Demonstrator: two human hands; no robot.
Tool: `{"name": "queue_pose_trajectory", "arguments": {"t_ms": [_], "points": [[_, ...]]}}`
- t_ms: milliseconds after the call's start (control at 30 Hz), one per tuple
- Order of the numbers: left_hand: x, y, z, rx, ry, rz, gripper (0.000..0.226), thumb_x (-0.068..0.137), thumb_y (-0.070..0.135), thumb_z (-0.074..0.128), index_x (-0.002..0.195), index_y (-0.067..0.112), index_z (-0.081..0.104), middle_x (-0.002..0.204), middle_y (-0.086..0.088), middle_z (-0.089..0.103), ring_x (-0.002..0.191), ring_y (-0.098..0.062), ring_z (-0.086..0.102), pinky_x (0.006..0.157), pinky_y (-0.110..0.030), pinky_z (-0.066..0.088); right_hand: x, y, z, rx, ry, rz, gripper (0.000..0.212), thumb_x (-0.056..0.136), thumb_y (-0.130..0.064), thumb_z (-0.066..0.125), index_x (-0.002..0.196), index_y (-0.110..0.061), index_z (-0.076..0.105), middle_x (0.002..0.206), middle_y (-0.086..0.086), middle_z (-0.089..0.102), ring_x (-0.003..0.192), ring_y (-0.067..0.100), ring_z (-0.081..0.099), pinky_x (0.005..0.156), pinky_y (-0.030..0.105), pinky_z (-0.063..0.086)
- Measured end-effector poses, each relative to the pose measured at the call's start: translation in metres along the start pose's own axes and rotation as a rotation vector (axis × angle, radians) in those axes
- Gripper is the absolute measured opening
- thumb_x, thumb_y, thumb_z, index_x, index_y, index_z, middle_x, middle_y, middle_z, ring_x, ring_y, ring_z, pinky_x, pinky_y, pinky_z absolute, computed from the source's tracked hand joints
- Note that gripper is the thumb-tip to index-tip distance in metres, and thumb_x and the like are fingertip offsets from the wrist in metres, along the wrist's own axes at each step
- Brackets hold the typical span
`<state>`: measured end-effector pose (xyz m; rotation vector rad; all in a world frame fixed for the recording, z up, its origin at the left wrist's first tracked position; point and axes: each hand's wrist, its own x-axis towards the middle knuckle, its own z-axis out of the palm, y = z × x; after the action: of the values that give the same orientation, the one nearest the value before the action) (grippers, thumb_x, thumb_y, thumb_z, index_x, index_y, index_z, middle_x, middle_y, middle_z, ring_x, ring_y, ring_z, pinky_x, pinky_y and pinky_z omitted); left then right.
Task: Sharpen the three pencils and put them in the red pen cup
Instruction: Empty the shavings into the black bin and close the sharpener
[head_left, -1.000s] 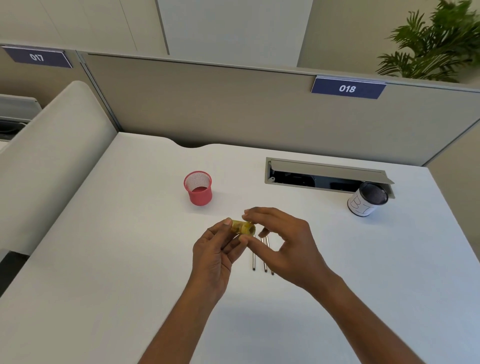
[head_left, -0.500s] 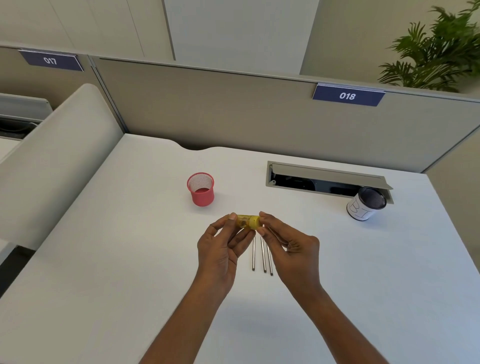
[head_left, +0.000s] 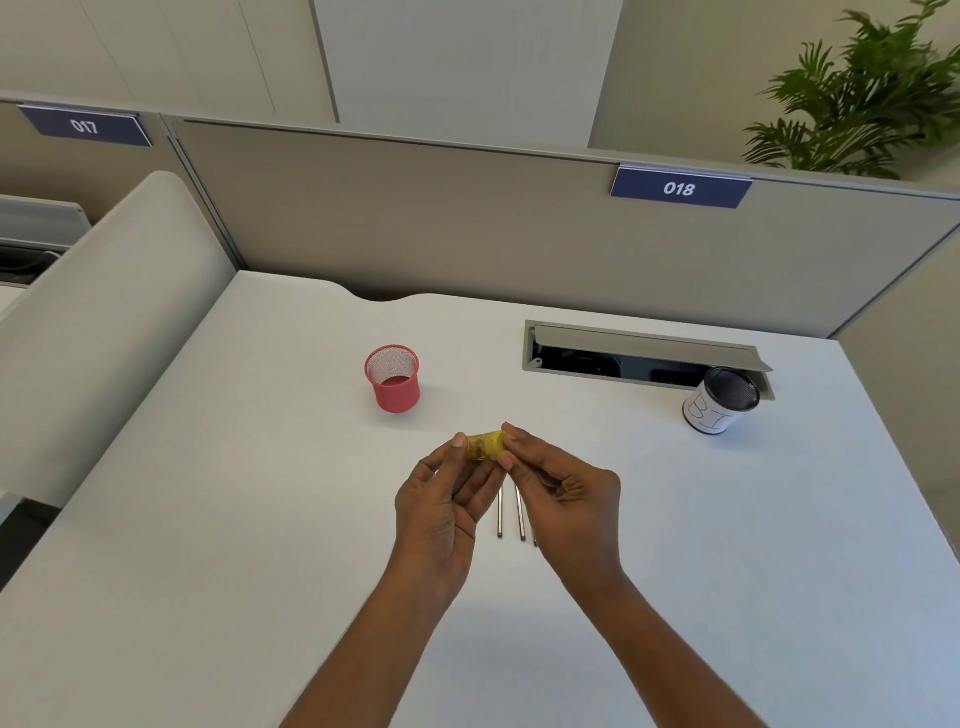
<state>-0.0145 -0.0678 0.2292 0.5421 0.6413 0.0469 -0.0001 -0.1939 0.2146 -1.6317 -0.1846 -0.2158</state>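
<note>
A small yellow translucent sharpener is held above the white desk between both hands. My left hand pinches its left end with thumb and fingers. My right hand pinches its right end with thumb and forefinger. Three grey pencils lie side by side on the desk just under the hands, partly hidden by them; the rightmost shows only its near end. The red mesh pen cup stands upright and looks empty, up and left of the hands.
A white-wrapped cup with a black mesh inside stands at the right, next to an open cable tray set in the desk. Beige partition walls close off the back and left.
My right hand turned from reaching over the sharpener to pinching its right end, palm side toward me. The sharpener stays between both hands.
</note>
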Motion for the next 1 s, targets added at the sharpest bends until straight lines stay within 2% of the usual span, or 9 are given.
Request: {"name": "queue_pose_trajectory", "arguments": {"t_ms": [67,167,267,333,533,633,800,900,1000], "points": [[0.000,0.000,-0.001,-0.009,0.005,0.004,0.043,0.096,0.008,0.067,0.133,-0.011,0.057,0.110,-0.025,0.077,0.096,-0.031,0.079,0.076,-0.035,0.066,0.000,0.000,0.000,-0.003,-0.013,-0.006,0.025,0.087,-0.002,0.076,0.111,-0.010,0.079,0.114,-0.004,0.077,0.110,0.011,0.072,0.096,0.030,0.058],[-0.001,0.001,0.000,-0.002,0.011,0.005,0.037,0.095,0.009,0.068,0.126,-0.010,0.062,0.113,-0.027,0.075,0.095,-0.030,0.079,0.077,-0.036,0.066,0.001,-0.004,-0.004,0.071,-0.061,0.032,0.029,0.086,-0.002,0.077,0.114,-0.011,0.076,0.112,-0.005,0.078,0.109,0.012,0.073,0.090,0.027,0.059],[-0.002,0.003,0.005,0.034,0.010,-0.007,0.027,0.096,0.013,0.069,0.116,-0.004,0.069,0.113,-0.025,0.076,0.089,-0.028,0.080,0.070,-0.033,0.066,0.002,-0.006,-0.004,0.148,-0.108,0.063,0.046,0.083,-0.001,0.080,0.127,-0.008,0.066,0.120,-0.002,0.075,0.114,0.018,0.071,0.097,0.029,0.057],[-0.002,0.003,0.009,0.049,0.002,-0.023,0.031,0.096,0.017,0.069,0.119,-0.004,0.070,0.114,-0.023,0.077,0.094,-0.028,0.079,0.077,-0.033,0.066,0.004,-0.006,0.000,0.149,-0.104,0.073,0.051,0.082,-0.001,0.081,0.130,-0.009,0.063,0.123,-0.001,0.074,0.117,0.020,0.070,0.100,0.031,0.055],[-0.004,0.000,0.010,0.140,-0.085,-0.103,0.037,0.098,0.025,0.068,0.124,-0.001,0.069,0.118,-0.023,0.075,0.106,-0.029,0.076,0.086,-0.035,0.064,0.011,-0.009,-0.002,0.071,-0.060,0.031,0.034,0.084,-0.001,0.080,0.116,-0.013,0.074,0.109,-0.003,0.078,0.108,0.021,0.073,0.100,0.040,0.057],[0.000,0.002,0.006,0.297,-0.069,-0.077,0.039,0.098,0.033,0.067,0.120,0.002,0.067,0.110,-0.024,0.077,0.105,-0.031,0.077,0.089,-0.038,0.064,0.017,-0.011,-0.012,-0.024,-0.060,-0.030,0.034,0.086,-0.007,0.080,0.119,-0.014,0.074,0.112,-0.005,0.077,0.111,0.020,0.072,0.100,0.037,0.056],[0.009,0.008,0.002,0.516,-0.065,0.120,0.036,0.088,0.035,0.076,0.111,0.007,0.077,0.099,-0.018,0.079,0.104,-0.028,0.075,0.097,-0.044,0.059,0.028,-0.014,-0.035,-0.333,-0.076,-0.263,0.031,0.086,-0.016,0.081,0.116,-0.014,0.074,0.110,-0.008,0.075,0.105,0.010,0.070,0.091,0.026,0.056],[0.007,0.010,0.010,0.628,-0.151,0.184,0.043,0.075,0.042,0.080,0.107,0.013,0.082,0.100,-0.012,0.079,0.100,-0.023,0.075,0.093,-0.040,0.061,0.032,-0.009,-0.045,-0.438,-0.168,-0.292,0.031,0.089,-0.018,0.079,0.118,-0.014,0.073,0.109,-0.007,0.072,0.101,0.011,0.068,0.085,0.032,0.058],[0.004,0.008,0.015,0.729,-0.230,0.193,0.036,0.076,0.043,0.079,0.104,0.019,0.084,0.102,-0.005,0.080,0.091,-0.020,0.075,0.086,-0.035,0.062,0.029,-0.005,-0.053,-0.494,-0.251,-0.302,0.032,0.090,-0.019,0.077,0.121,-0.015,0.071,0.108,-0.006,0.068,0.097,0.012,0.066,0.079,0.032,0.057]]}}
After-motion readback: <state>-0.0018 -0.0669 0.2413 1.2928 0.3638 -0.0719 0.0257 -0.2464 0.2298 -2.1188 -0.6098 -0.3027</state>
